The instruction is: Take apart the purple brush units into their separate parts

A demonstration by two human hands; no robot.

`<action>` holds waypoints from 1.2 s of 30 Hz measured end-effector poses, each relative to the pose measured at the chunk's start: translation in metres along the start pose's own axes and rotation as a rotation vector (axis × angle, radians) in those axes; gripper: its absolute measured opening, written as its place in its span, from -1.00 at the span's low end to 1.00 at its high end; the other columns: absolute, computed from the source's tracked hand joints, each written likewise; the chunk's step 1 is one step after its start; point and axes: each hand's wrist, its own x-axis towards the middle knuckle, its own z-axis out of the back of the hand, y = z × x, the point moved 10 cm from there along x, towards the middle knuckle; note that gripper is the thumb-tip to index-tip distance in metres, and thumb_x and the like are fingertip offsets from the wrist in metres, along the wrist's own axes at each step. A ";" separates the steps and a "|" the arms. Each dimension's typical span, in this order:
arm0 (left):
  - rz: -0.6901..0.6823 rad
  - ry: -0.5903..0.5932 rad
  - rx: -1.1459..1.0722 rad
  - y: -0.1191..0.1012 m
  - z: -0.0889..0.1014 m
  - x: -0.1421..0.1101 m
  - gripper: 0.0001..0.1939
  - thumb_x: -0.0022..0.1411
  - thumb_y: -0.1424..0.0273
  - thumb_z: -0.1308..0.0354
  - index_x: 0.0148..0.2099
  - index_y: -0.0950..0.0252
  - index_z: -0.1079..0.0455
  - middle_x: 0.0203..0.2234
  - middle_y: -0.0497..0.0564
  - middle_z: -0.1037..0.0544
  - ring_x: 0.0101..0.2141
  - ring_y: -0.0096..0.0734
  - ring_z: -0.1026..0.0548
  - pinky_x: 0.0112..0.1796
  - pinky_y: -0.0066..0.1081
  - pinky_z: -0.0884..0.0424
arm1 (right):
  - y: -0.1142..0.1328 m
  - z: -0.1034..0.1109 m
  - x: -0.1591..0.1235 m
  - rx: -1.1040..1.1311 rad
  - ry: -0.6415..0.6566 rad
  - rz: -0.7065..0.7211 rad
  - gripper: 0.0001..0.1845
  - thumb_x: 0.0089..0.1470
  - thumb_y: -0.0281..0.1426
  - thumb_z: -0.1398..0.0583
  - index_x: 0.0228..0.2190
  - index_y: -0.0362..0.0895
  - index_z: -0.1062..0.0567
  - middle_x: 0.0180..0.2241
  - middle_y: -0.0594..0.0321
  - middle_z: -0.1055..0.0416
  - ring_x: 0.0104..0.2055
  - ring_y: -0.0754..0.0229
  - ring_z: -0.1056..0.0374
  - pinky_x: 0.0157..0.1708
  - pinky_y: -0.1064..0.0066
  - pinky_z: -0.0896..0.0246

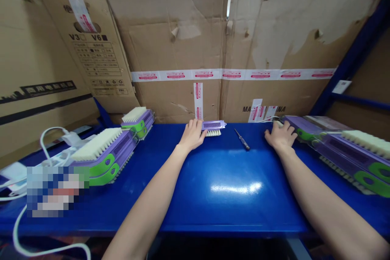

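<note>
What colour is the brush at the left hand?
The brush is purple with off-white bristles; it shows best in the head view.

Light from above strikes the glossy blue tabletop, a fierce white glare front and centre! Deep shadow sits underneath, the lens stretches the purple plastic brushes far right, and coarse pixels blot lower left.

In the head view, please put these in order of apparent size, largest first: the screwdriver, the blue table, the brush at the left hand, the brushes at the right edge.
1. Blue table
2. Brushes at the right edge, together
3. Brush at the left hand, visible part only
4. Screwdriver
</note>
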 end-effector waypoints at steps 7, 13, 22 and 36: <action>-0.105 0.016 -0.001 -0.014 -0.004 0.001 -0.61 0.28 0.30 -0.01 0.12 0.29 -0.14 -0.02 0.20 -0.33 -0.02 -0.07 -0.29 -0.05 -0.12 -0.29 | 0.089 0.039 -0.030 0.177 -0.154 0.487 -0.39 0.22 -0.11 0.09 0.17 -0.18 -0.23 0.20 -0.12 -0.12 0.18 -0.16 -0.03 0.08 0.01 0.06; -0.196 -0.007 -0.001 -0.029 0.000 -0.001 -0.58 0.21 0.21 -0.13 0.05 0.27 -0.20 -0.04 0.19 -0.35 -0.02 -0.04 -0.32 -0.04 -0.11 -0.30 | 0.163 0.036 -0.085 0.304 -0.069 0.868 -0.24 0.17 -0.03 0.01 0.25 -0.21 -0.09 0.19 -0.12 -0.16 0.20 -0.10 -0.08 0.11 0.08 0.01; -0.045 0.040 -0.288 -0.011 -0.007 0.000 -0.39 0.18 0.27 -0.15 0.22 0.26 -0.07 0.14 0.21 -0.27 0.16 -0.08 -0.25 0.10 -0.09 -0.25 | 0.163 0.028 -0.088 0.301 -0.016 0.904 -0.39 0.16 -0.14 -0.05 0.17 -0.15 -0.27 0.16 -0.07 -0.23 0.14 -0.10 -0.15 0.06 0.04 -0.05; -0.279 -0.011 -0.073 -0.039 0.012 -0.002 -0.35 0.08 0.44 -0.17 0.22 0.21 -0.09 0.13 0.15 -0.28 0.05 -0.04 -0.28 0.02 -0.08 -0.26 | 0.167 0.040 -0.095 0.236 -0.142 0.968 -0.15 0.04 -0.32 -0.12 0.30 -0.20 0.06 0.14 -0.07 -0.24 0.19 -0.09 -0.11 0.17 0.03 0.10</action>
